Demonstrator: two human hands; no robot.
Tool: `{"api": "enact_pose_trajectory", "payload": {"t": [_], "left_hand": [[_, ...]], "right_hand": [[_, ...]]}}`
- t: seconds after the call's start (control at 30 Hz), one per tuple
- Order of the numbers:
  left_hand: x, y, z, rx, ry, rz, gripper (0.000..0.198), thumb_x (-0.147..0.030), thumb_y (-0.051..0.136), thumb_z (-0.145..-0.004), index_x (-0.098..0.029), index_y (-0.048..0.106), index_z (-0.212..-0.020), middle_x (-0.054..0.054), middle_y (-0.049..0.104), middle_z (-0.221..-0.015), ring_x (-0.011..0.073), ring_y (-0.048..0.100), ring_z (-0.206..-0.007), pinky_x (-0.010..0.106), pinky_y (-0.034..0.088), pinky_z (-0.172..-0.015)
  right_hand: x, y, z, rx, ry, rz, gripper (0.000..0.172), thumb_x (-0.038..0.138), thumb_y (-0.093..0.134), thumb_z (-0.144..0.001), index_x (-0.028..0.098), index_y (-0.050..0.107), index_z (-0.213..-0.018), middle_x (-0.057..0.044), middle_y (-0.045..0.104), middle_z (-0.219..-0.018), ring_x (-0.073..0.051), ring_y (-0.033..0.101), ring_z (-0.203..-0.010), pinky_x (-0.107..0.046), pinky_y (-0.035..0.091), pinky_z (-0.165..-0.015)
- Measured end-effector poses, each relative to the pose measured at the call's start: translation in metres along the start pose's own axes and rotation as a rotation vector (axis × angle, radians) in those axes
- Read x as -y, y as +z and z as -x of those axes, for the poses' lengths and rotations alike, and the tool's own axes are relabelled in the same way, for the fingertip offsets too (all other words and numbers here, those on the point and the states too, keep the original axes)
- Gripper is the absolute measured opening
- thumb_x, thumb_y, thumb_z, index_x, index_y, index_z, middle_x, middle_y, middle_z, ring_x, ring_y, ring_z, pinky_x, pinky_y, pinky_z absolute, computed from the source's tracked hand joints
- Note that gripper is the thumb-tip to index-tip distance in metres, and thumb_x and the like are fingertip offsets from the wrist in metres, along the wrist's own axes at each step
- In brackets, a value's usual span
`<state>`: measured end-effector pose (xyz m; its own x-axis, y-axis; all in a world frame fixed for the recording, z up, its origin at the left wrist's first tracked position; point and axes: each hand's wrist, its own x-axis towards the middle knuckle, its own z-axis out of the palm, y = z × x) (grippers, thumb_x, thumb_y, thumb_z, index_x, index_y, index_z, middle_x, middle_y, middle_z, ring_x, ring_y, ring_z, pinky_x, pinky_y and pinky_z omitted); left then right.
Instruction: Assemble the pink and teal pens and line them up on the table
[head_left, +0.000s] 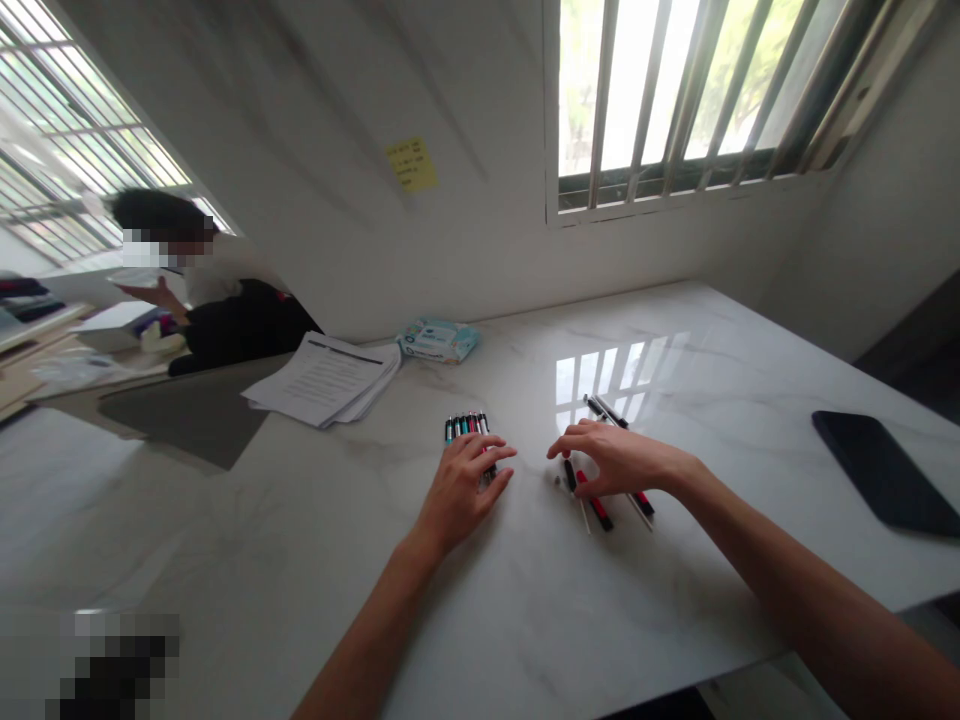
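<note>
A tidy row of click pens (461, 424) in black, teal, red and white lies on the white marbled table (540, 600). My left hand (461, 490) rests over the near part of that row, fingers spread and thumb apart, hiding much of the pens. To the right, my right hand (626, 462) arches over loose pen parts, its fingers curved with a gap to the thumb. Below its thumb are a red and black pen barrel (596, 503) and a thin white refill (586, 517). More black and silver pen pieces (606, 408) show beyond the knuckles; the palm covers others.
A dark tablet or large phone (885, 470) lies at the right. Stacked printed papers (322, 375) and a light-blue wipes packet (439, 340) are near the wall, which bears a yellow sticky note (412, 165). Another person (240, 310) sits beyond the left side.
</note>
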<state>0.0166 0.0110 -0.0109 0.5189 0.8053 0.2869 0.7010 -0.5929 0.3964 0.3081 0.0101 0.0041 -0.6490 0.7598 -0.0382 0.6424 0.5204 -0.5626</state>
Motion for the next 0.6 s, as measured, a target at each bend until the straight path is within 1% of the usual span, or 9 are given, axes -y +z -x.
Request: {"api": "enact_pose_trajectory", "payload": {"t": [0.27,0.33,0.4,0.47,0.53,0.6], "left_hand": [[0.001,0.0,0.0,-0.032,-0.025,0.063,0.025,-0.034,0.058,-0.098,-0.028,0.076,-0.114,0.007,0.073,-0.122,0.0265,0.061,-0.12,0.048,0.041,-0.113],[-0.003,0.0,0.0,-0.07,-0.04,0.126,0.023,-0.034,0.06,-0.096,-0.028,0.077,-0.112,0.007,0.073,-0.121,0.0263,0.061,-0.12,0.047,0.042,-0.113],[-0.009,0.0,-0.001,-0.109,-0.11,0.259,0.023,-0.036,0.062,-0.096,-0.027,0.076,-0.112,0.006,0.074,-0.12,0.0257,0.063,-0.119,0.045,0.045,-0.111],[-0.018,0.001,-0.005,-0.113,-0.228,0.458,0.027,-0.039,0.064,-0.095,-0.026,0.073,-0.116,0.007,0.075,-0.119,0.0245,0.068,-0.113,0.041,0.052,-0.103],[-0.028,0.002,-0.013,-0.044,-0.321,0.656,0.037,-0.044,0.067,-0.092,-0.024,0.068,-0.123,0.009,0.075,-0.116,0.0242,0.072,-0.105,0.039,0.057,-0.094],[-0.036,0.005,-0.022,0.046,-0.355,0.783,0.046,-0.044,0.075,-0.087,-0.023,0.063,-0.126,0.011,0.076,-0.113,0.0247,0.073,-0.103,0.038,0.059,-0.09]], "right_hand": [[0.002,0.001,-0.001,-0.002,-0.003,0.022,0.05,0.032,0.077,-0.083,0.028,0.067,-0.132,-0.008,0.068,-0.118,-0.027,0.062,-0.11,-0.037,0.05,-0.094],[0.004,-0.001,-0.001,-0.054,-0.013,0.028,0.051,0.029,0.075,-0.084,0.028,0.065,-0.134,-0.008,0.067,-0.121,-0.027,0.062,-0.112,-0.038,0.05,-0.095],[0.007,-0.002,-0.001,-0.166,-0.043,0.027,0.054,0.025,0.073,-0.086,0.029,0.061,-0.138,-0.008,0.066,-0.125,-0.026,0.06,-0.115,-0.039,0.05,-0.098],[0.012,-0.002,-0.002,-0.284,-0.102,0.019,0.055,0.023,0.071,-0.087,0.029,0.058,-0.14,-0.008,0.065,-0.128,-0.026,0.059,-0.119,-0.04,0.049,-0.101],[0.018,0.0,-0.004,-0.345,-0.163,0.005,0.057,0.023,0.071,-0.088,0.03,0.056,-0.142,-0.008,0.064,-0.129,-0.026,0.058,-0.119,-0.041,0.049,-0.102],[0.022,0.003,-0.007,-0.354,-0.195,-0.006,0.058,0.023,0.07,-0.089,0.032,0.055,-0.144,-0.008,0.064,-0.129,-0.026,0.059,-0.119,-0.042,0.05,-0.101]]}}
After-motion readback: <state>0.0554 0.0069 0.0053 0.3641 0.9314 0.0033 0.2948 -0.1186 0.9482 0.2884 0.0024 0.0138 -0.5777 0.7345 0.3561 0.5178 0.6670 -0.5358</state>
